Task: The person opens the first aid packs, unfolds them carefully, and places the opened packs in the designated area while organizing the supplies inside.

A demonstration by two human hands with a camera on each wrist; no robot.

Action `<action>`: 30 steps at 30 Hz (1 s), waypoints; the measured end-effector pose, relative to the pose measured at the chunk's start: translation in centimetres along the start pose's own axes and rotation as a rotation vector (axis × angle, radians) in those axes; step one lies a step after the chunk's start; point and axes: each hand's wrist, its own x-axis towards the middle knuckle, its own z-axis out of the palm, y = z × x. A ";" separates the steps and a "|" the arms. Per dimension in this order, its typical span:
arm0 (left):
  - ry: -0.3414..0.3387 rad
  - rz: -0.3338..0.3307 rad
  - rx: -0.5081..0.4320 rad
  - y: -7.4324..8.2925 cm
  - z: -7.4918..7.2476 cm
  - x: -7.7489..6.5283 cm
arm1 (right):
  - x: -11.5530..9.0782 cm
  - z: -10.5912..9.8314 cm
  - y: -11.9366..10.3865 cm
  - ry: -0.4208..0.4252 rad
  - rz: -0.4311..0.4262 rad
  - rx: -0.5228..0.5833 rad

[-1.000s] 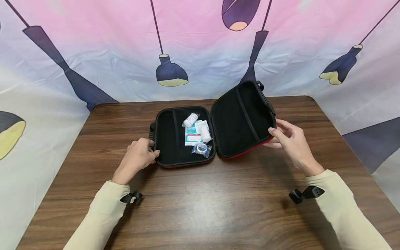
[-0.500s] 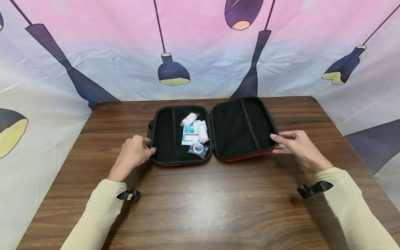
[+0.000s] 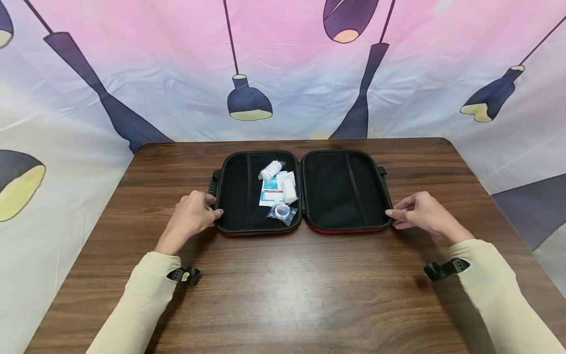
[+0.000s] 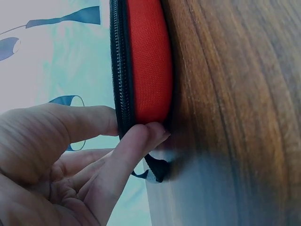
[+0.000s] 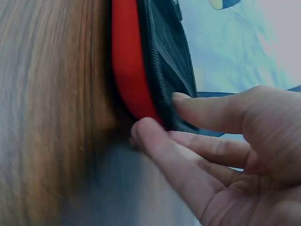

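Observation:
A red zippered case with black lining [image 3: 234,196] lies spread flat on the table, both halves facing up. My left hand [image 3: 192,219] pinches the front corner of its left half, thumb on the zipper rim and a finger against the red side [image 4: 150,61]. At the opposite end, my right hand [image 3: 422,214] pinches the front corner of the right half [image 3: 331,196], thumb over the rim. In the left half sit a wrapped white roll [image 3: 271,169], teal-and-white packets [image 3: 269,189], a second white roll [image 3: 289,191] and a bagged ring-shaped roll [image 3: 282,212].
The brown wood table [image 3: 283,295] extends in front of the case and to both sides. Behind its back edge hangs a cloth [image 3: 177,88] printed with lamps. A dark handle [image 3: 213,184] juts from the case's left side.
My right hand has lowered the case's raised right half onto the table, moving down and slightly right. My left hand stays at the left corner.

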 end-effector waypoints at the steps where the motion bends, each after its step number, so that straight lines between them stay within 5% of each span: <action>1: -0.007 -0.002 -0.011 0.0 0.0 0.0 | 0.0 -0.1 -0.2 0.008 -0.008 -0.050; 4: -0.019 -0.010 -0.037 0.0 -0.2 0.0 | 0.0 -0.4 -1.2 0.062 -0.037 -0.197; 9: -0.037 -0.035 -0.065 -0.1 -0.4 0.0 | 0.7 -0.6 -3.7 0.113 -0.090 -0.276; 20: -0.072 -0.082 -0.136 -0.5 -0.5 0.2 | 4.0 1.2 -9.4 0.088 -0.306 -0.395; 30: -0.113 -0.127 -0.291 -0.8 -0.5 0.4 | 7.0 4.1 -12.4 0.012 -0.368 -0.437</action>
